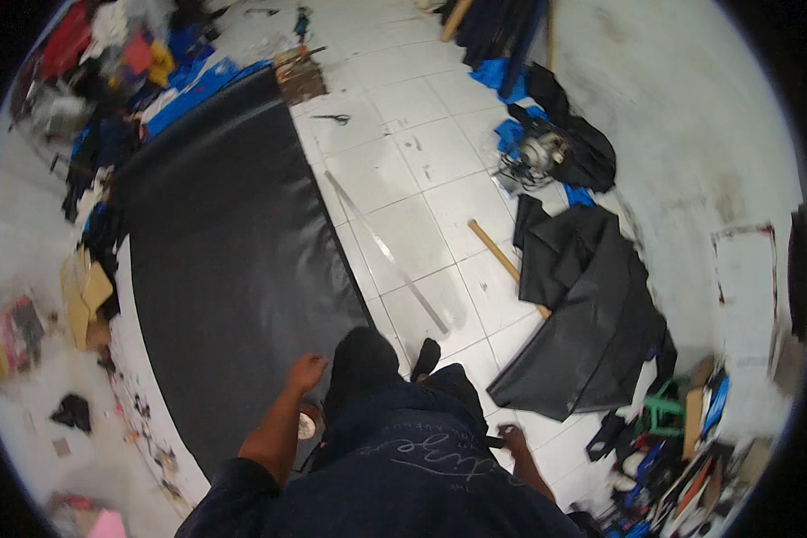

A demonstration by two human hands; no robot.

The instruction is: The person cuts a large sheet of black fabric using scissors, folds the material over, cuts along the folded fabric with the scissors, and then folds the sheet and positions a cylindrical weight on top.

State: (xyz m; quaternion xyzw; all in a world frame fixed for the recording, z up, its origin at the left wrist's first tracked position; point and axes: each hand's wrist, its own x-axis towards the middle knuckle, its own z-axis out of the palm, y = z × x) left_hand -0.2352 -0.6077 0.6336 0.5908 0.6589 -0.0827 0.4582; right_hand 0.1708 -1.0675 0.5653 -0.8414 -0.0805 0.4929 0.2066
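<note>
My left hand hovers over or rests near the right edge of a large black sheet, beside my knee. Its fingers look curled, and nothing shows in them. The sheet is smooth and slightly shiny, spread over the floor to my left. Next to my left forearm is a round, pale-topped object, partly hidden by my clothes. On my other side, my right hand is closed around a short, dark, bar-like object. Its kind is too small to tell.
A metal ruler and scissors lie on the white tiles. To the right are a wooden stick, crumpled black material and a small machine. Clutter fills the lower right; cloth piles the upper left.
</note>
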